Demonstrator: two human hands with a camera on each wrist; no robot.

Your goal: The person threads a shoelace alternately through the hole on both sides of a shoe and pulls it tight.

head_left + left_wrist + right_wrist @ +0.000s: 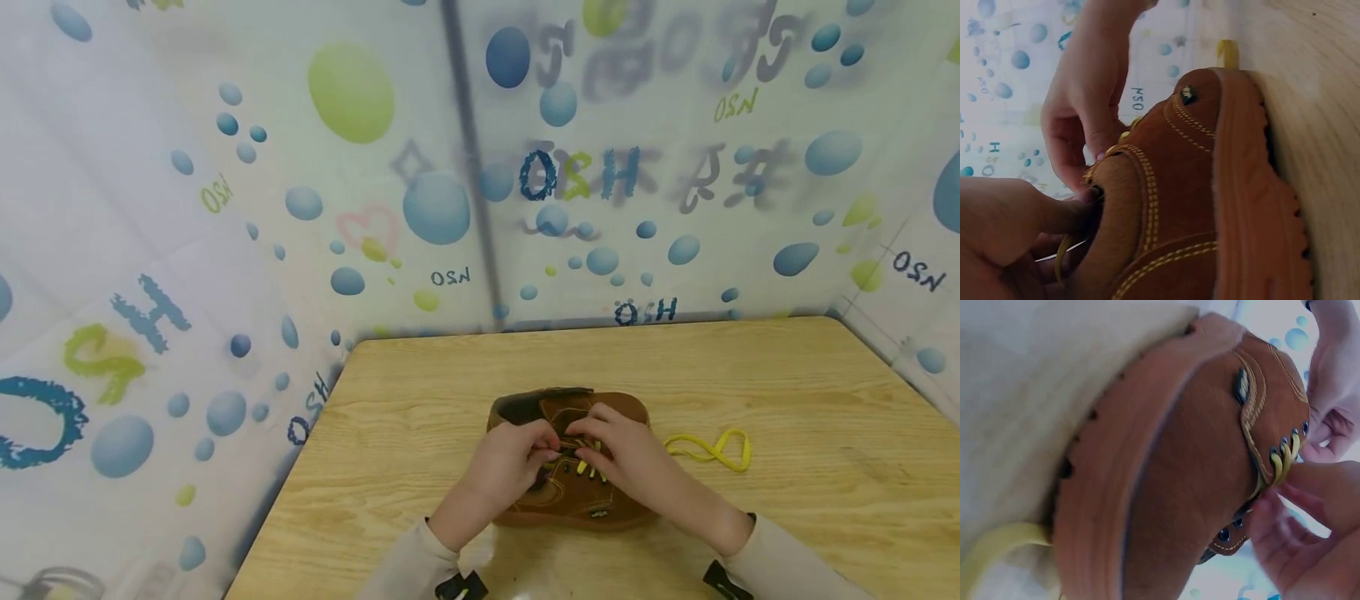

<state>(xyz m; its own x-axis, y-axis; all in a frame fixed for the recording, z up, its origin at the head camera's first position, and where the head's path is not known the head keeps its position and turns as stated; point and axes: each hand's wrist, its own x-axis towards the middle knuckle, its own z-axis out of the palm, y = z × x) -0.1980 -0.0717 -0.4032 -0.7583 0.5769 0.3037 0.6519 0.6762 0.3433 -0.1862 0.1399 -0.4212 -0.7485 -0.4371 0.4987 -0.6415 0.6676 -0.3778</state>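
A brown leather shoe [577, 510] with yellow stitching lies on the table, its toe to the right and its opening to the left. Yellow shoelace [1286, 455] runs through several dark eyelets near the toe. My left hand [504, 462] pinches with thumb and forefinger at the shoe's lacing edge; a short yellow lace end [1061, 259] hangs by its fingers in the left wrist view. Close opposite, my right hand [633, 454] pinches the lace between thumb and forefinger beside the eyelets. The fingers partly hide the exact points of grip.
Beyond the toe, a loose yellow length of lace [747, 452] lies looped on the wooden table [420, 392]. A pale curtain [247, 250] printed with blue and green dots hangs behind and to both sides.
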